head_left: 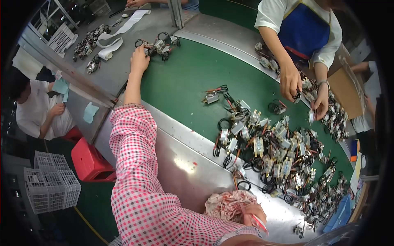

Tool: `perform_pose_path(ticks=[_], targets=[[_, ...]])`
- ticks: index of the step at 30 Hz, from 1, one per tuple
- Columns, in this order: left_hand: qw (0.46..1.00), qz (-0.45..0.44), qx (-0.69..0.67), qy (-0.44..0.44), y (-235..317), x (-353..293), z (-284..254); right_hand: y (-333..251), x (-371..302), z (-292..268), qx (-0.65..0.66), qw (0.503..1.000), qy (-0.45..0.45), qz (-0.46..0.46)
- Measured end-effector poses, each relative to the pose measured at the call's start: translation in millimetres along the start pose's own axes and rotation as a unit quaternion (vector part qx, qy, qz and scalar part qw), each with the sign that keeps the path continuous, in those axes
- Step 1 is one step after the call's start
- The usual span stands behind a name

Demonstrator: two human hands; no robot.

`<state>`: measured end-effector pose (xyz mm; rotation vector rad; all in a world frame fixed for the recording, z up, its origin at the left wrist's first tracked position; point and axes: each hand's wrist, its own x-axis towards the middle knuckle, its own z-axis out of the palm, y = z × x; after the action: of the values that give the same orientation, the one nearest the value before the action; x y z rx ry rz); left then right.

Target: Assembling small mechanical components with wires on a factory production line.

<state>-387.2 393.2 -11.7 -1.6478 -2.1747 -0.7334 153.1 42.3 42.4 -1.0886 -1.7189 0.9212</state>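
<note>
My left hand point(140, 61) reaches to the far left of the green belt. Its fingers are curled at a small metal part with a black cable, beside a cluster of similar wired metal parts point(161, 47). Close to my body, my right hand point(253, 214) is closed around a slim red-and-white object point(260, 224) whose kind I cannot make out. Against that hand lies a crumpled, red-stained cloth point(230, 205). A large heap of wired metal parts point(283, 151) covers the right of the belt, and a single one point(211, 97) lies apart from it.
Across the belt point(184, 74), a co-worker's hands point(291, 84) handle similar parts beside a cardboard box point(347, 92). A metal post point(176, 14) stands at the far edge. To the left are a red stool point(92, 162), white plastic baskets point(51, 182) and another seated person point(39, 106).
</note>
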Motion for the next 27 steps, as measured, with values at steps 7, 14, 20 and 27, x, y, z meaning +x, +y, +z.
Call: perform_pose_path(ticks=[7,14,20,27], targets=[[0.998,0.001,-0.012,0.067,1,-38,-57,-39,-11,-21,-0.086,0.986,-0.024,0.137],[0.942,-0.058,-0.323,0.076,56,-91,-104,-64,-51,-29,-0.071,0.986,-0.081,0.130],[0.601,-0.108,-0.790,-0.053,151,-164,-185,-44,-116,-43,-0.047,0.969,-0.017,0.241],[0.217,-0.149,-0.955,-0.138,246,-251,-256,-63,-67,-38,0.244,0.922,0.297,0.053]])
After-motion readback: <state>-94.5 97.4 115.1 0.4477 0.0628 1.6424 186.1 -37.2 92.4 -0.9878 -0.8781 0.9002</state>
